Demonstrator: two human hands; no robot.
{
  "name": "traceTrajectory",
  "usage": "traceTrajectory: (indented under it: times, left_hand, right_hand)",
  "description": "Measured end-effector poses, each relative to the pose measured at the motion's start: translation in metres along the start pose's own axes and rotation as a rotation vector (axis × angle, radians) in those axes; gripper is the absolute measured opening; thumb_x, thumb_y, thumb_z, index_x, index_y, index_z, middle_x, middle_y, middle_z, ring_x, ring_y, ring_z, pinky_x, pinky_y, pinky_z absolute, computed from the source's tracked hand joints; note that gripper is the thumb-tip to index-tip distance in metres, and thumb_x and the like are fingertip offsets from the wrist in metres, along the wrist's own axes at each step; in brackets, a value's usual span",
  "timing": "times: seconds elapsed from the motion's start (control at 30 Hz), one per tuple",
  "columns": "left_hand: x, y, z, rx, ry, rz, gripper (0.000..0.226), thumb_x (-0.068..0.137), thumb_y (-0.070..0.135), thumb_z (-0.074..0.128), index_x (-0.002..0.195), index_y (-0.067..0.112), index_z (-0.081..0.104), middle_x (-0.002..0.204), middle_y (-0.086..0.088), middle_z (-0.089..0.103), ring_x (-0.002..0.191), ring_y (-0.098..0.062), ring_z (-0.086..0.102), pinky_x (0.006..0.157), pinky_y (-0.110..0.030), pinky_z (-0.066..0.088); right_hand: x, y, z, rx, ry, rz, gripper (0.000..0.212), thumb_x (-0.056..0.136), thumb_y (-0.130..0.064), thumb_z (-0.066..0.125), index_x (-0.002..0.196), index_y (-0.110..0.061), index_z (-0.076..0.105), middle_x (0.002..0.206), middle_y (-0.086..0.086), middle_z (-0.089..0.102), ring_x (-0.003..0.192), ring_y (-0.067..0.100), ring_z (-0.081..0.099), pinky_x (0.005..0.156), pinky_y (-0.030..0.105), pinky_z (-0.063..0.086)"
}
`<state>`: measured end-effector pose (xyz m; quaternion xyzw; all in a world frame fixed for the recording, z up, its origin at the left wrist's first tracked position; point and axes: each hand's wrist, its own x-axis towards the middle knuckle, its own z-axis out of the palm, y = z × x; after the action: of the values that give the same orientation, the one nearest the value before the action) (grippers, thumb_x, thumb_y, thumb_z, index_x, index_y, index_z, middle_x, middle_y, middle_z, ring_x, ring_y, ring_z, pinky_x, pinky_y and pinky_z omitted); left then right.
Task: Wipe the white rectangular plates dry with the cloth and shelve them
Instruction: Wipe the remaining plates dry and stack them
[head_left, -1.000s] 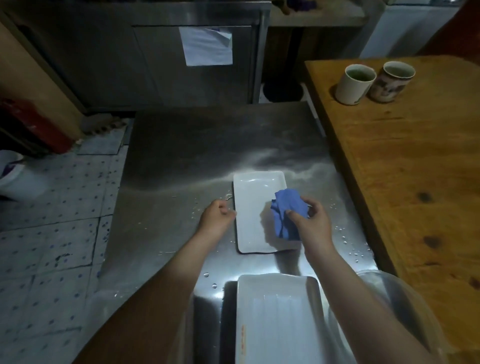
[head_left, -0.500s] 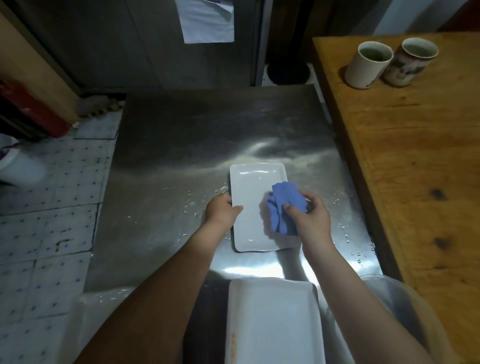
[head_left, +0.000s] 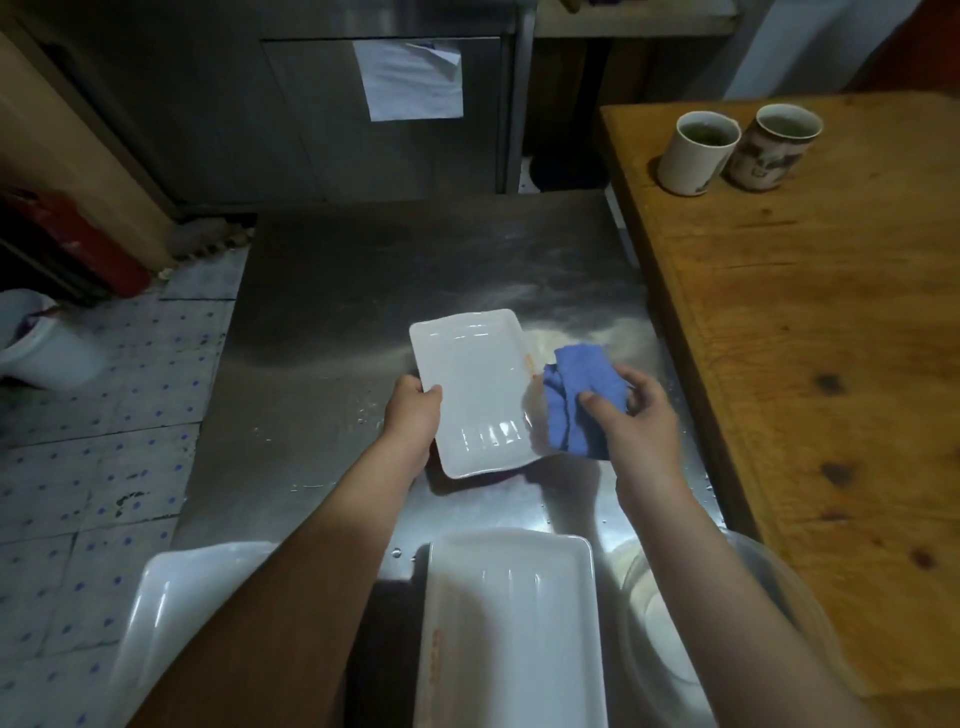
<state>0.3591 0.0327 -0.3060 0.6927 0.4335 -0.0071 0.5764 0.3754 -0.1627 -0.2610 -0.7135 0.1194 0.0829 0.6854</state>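
My left hand (head_left: 413, 415) holds the white plate (head_left: 478, 384) by its left edge. My thumb is on top of the rim, and my fingers go under it where I cannot see them. That grip is tight on the plate. The plate is over the middle of the shiny steel tabletop (head_left: 363, 291). It is turned a bit, so its far end leans to the left. There is a dark shadow under its near end, so it looks lifted a little there. My right hand (head_left: 644, 421) holds the blue cloth (head_left: 576, 400), all bunched up, with my thumb on top and my fingers curled round the far side. That grip is closed on the cloth. The cloth is right at the plate's right edge, by the near corner, but I cannot tell if it touches. Small drops of water lie on the tabletop near the plate. Closer to me lies a second plate (head_left: 509, 623), white and long too. A white dish (head_left: 156, 613) sits to its left, partly under my left arm, and a clear bowl (head_left: 727, 623) sits to its right. A wooden table (head_left: 805, 338) stands just beside the tabletop on the right. Two cups (head_left: 698, 153) stand close together at its far end. On the left is a tiled floor (head_left: 104, 467) with a white bucket (head_left: 41, 348).
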Motion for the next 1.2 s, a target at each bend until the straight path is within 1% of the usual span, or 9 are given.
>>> traceTrajectory:
  times: [0.1, 0.2, 0.27, 0.43, 0.67, 0.83, 1.0, 1.1, 1.2]
  left_hand:
    - [-0.015, 0.01, -0.011, -0.005, 0.042, 0.029, 0.009, 0.094, 0.014, 0.044, 0.086, 0.011, 0.044, 0.087, -0.007, 0.054, 0.079, -0.023, 0.051, 0.062, -0.028, 0.039]
    - [-0.036, 0.017, -0.019, -0.023, 0.079, 0.065, 0.011, 0.095, 0.017, 0.043, 0.084, 0.013, 0.042, 0.086, -0.007, 0.051, 0.069, -0.02, 0.047, 0.056, -0.027, 0.035]
    - [-0.054, 0.021, -0.023, -0.033, 0.087, 0.08, 0.008, 0.095, 0.019, 0.042, 0.092, 0.012, 0.041, 0.084, -0.005, 0.05, 0.068, -0.019, 0.047, 0.056, -0.027, 0.035]
    - [-0.102, 0.029, -0.036, -0.089, 0.091, 0.146, 0.008, 0.096, 0.018, 0.041, 0.094, 0.011, 0.038, 0.08, -0.002, 0.048, 0.065, -0.015, 0.045, 0.053, -0.026, 0.034]
    - [-0.15, 0.022, -0.054, -0.164, 0.062, 0.187, 0.019, 0.095, 0.018, 0.042, 0.077, 0.017, 0.036, 0.092, -0.008, 0.048, 0.076, -0.022, 0.047, 0.057, -0.028, 0.036]
    - [-0.175, 0.021, -0.044, -0.149, -0.005, 0.215, 0.012, 0.095, 0.02, 0.04, 0.084, 0.017, 0.035, 0.084, -0.004, 0.048, 0.074, -0.022, 0.049, 0.064, -0.031, 0.04]
    - [-0.192, 0.023, -0.019, -0.127, -0.035, 0.283, 0.019, 0.095, 0.02, 0.039, 0.077, 0.02, 0.032, 0.08, -0.001, 0.045, 0.078, -0.024, 0.048, 0.067, -0.033, 0.038]
    - [-0.205, 0.024, -0.002, -0.11, -0.074, 0.321, 0.014, 0.096, 0.018, 0.038, 0.084, 0.015, 0.033, 0.078, 0.0, 0.043, 0.075, -0.022, 0.046, 0.066, -0.032, 0.036]
    - [-0.212, 0.027, 0.017, -0.099, -0.1, 0.356, 0.016, 0.095, 0.018, 0.039, 0.08, 0.018, 0.033, 0.08, -0.001, 0.044, 0.08, -0.024, 0.048, 0.069, -0.033, 0.038]
  right_hand:
    - [-0.009, -0.013, -0.006, 0.017, -0.003, -0.042, 0.034, 0.084, -0.008, 0.068, 0.107, -0.027, 0.052, 0.089, -0.021, 0.055, 0.077, 0.0, 0.059, 0.069, 0.017, 0.05]
    - [-0.022, -0.026, -0.012, 0.038, -0.03, -0.081, 0.034, 0.084, -0.007, 0.067, 0.108, -0.026, 0.052, 0.085, -0.023, 0.053, 0.068, -0.008, 0.059, 0.059, 0.01, 0.049]
    - [-0.032, -0.033, -0.018, 0.049, -0.044, -0.096, 0.033, 0.084, -0.006, 0.067, 0.108, -0.024, 0.052, 0.085, -0.021, 0.054, 0.065, -0.009, 0.058, 0.053, 0.004, 0.045]
    - [-0.059, -0.049, -0.033, 0.072, -0.07, -0.127, 0.032, 0.085, -0.006, 0.067, 0.111, -0.019, 0.053, 0.087, -0.019, 0.054, 0.073, -0.003, 0.054, 0.049, 0.002, 0.042]
    - [-0.098, -0.059, -0.054, 0.079, -0.05, -0.135, 0.033, 0.084, -0.01, 0.069, 0.11, -0.024, 0.053, 0.094, -0.014, 0.055, 0.084, 0.003, 0.056, 0.065, 0.019, 0.047]
    - [-0.123, -0.062, -0.077, 0.092, 0.038, -0.15, 0.034, 0.083, -0.008, 0.069, 0.111, -0.02, 0.055, 0.098, -0.005, 0.06, 0.082, 0.005, 0.059, 0.062, 0.018, 0.046]
    - [-0.144, -0.052, -0.105, 0.126, 0.135, -0.144, 0.031, 0.084, -0.004, 0.067, 0.109, -0.018, 0.055, 0.088, -0.007, 0.061, 0.072, 0.002, 0.059, 0.049, 0.008, 0.044]
    - [-0.152, -0.045, -0.122, 0.143, 0.178, -0.131, 0.032, 0.084, -0.003, 0.067, 0.11, -0.017, 0.054, 0.089, -0.005, 0.061, 0.073, 0.003, 0.059, 0.048, 0.007, 0.044]
    - [-0.153, -0.04, -0.139, 0.137, 0.227, -0.12, 0.033, 0.084, -0.003, 0.067, 0.112, -0.015, 0.054, 0.088, -0.007, 0.06, 0.071, 0.002, 0.057, 0.047, 0.006, 0.042]
